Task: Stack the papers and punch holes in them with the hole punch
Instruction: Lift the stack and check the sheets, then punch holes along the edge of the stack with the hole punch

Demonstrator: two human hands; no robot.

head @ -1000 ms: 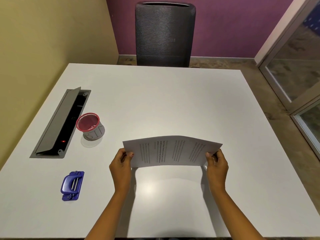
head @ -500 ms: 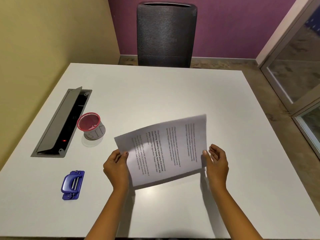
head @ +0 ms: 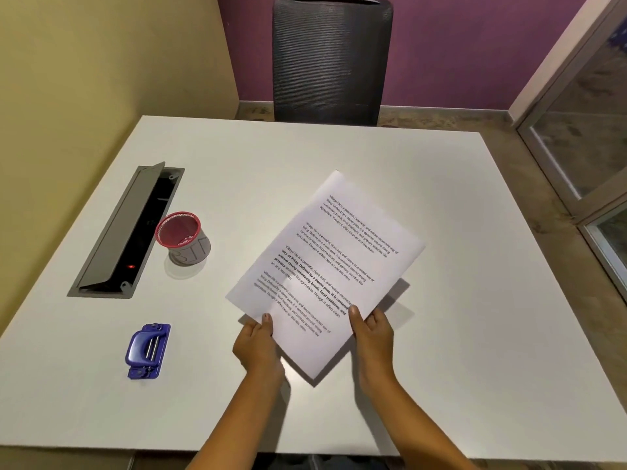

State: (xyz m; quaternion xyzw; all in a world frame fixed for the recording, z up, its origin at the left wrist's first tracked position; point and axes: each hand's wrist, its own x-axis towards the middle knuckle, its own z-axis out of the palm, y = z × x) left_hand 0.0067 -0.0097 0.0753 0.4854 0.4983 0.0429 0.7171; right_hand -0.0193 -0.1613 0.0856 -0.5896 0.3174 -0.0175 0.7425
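Note:
I hold a stack of white printed papers (head: 325,266) above the white table (head: 441,334), turned at a slant with one corner pointing toward me. My left hand (head: 258,340) grips the stack's lower left edge, thumb on top. On the lower right edge sits my right hand (head: 371,329), its thumb pressed on the printed face. A blue hole punch (head: 148,350) lies flat on the table to the left of my left hand, apart from the papers.
A red mesh pen cup (head: 183,237) stands left of the papers, beside an open grey cable tray (head: 125,232) set into the table. A dark office chair (head: 330,59) stands at the far edge. A yellow wall runs along the left; glass panels are at the right.
The papers went from a flat, edge-on hold to a face-up slant, rotated clockwise. My right hand let go briefly, then took hold lower down; both hands moved closer together.

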